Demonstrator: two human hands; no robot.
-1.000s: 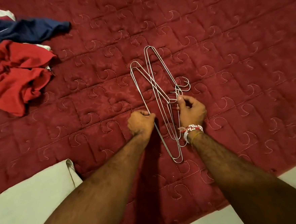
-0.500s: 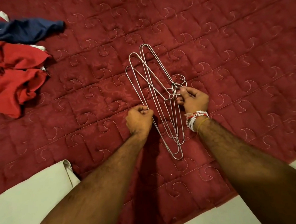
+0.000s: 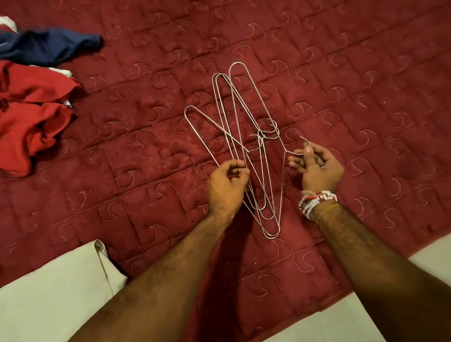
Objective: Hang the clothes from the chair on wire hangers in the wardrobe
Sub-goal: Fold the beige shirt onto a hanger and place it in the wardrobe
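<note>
Since half a second ago the wire hangers (image 3: 262,139) have fanned apart, and the right hand (image 3: 318,168) has drawn one hanger's hook (image 3: 305,140) out to the right, clear of the other hooks clustered at centre frame.

Lower left, a pale pillow (image 3: 41,304) lies on the red quilted bedspread (image 3: 359,81). Both forearms reach up from the bottom edge, and beaded bracelets (image 3: 318,202) circle the right wrist. The left hand (image 3: 228,184) is curled round the long wires of the bundle at its left side. The right hand pinches the separated hook between thumb and fingers, its other fingers loosely spread. The hangers' near tips meet between the two wrists; their far ends splay toward the upper centre, one leaning out left.

At the upper left edge, well apart from the hangers, a crumpled red garment (image 3: 21,123) lies against a navy garment (image 3: 37,46).
</note>
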